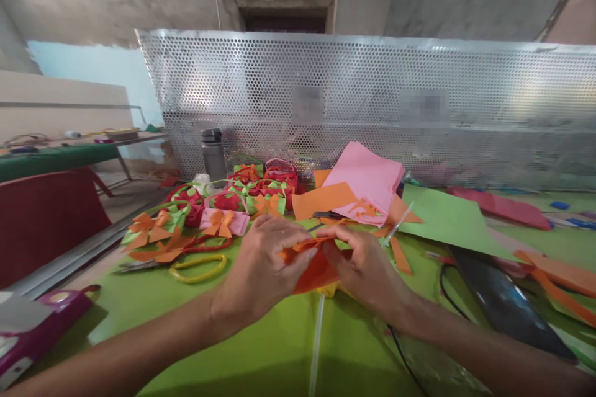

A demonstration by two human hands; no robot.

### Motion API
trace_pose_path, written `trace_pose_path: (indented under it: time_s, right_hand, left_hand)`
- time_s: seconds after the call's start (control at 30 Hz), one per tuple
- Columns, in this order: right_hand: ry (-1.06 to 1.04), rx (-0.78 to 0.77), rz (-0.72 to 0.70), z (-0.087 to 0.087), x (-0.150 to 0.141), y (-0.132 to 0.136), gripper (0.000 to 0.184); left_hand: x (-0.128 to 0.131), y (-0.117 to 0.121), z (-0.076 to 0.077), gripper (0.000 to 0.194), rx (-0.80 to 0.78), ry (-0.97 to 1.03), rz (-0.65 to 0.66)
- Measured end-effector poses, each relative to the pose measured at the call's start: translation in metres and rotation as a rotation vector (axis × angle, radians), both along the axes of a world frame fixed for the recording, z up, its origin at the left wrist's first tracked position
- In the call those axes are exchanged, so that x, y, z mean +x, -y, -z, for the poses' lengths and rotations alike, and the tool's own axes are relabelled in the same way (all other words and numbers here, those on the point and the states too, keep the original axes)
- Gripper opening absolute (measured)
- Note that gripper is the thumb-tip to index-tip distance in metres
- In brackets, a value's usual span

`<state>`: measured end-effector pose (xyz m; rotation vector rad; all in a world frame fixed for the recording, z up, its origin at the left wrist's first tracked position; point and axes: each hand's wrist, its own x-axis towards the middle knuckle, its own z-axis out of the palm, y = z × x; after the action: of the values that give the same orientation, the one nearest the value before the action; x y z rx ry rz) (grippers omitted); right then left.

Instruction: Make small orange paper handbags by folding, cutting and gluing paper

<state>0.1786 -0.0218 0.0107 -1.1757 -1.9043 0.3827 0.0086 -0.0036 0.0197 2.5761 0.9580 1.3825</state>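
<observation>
Pinching narrowly, the left hand (263,260) at nine o'clock and right hand (370,263) at three hold, over the green tabletop (251,353), a folded orange papery sheet (316,274), I'd guess light, stiffish and easily creased, best gripped by its upper edge.

The head camera looks across the table (242,353)

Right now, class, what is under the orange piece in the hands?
A yellow thing peeks out below the orange piece, a pale stick running from it. The rest is covered.
</observation>
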Motion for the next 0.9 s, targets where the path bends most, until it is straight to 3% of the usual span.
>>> trace_pose_path:
  time_s: [0.17, 0.37, 0.47, 0.57, 0.73, 0.9]
  right_hand:
    - [0.122, 0.079, 0.035, 0.0, 0.0, -0.001, 0.025]
    - [0.304, 0.494, 0.063, 0.007, 0.0, 0.0, 0.025]
    - [0.388, 0.596, 0.067, 0.009, -0.003, 0.005, 0.024]
    - [0.376, 0.545, 0.068, 0.004, -0.004, 0.009, 0.02]
    - [0.114, 0.312, 0.013, -0.018, 0.009, 0.008, 0.049]
    - [-0.025, 0.276, -0.033, -0.028, 0.022, -0.001, 0.025]
  left_hand:
    - [-0.004, 0.002, -0.005, 0.012, 0.004, -0.051, 0.005]
    - [0.0, 0.012, -0.005, 0.01, 0.256, -0.242, -0.121]
    - [0.003, 0.015, -0.002, 0.016, 0.363, -0.312, -0.149]
    - [0.001, 0.013, -0.002, 0.017, 0.488, -0.335, -0.139]
    - [-0.013, -0.003, -0.01, 0.017, 0.691, -0.202, -0.037]
    - [-0.019, -0.02, -0.014, 0.018, 0.596, -0.027, 0.035]
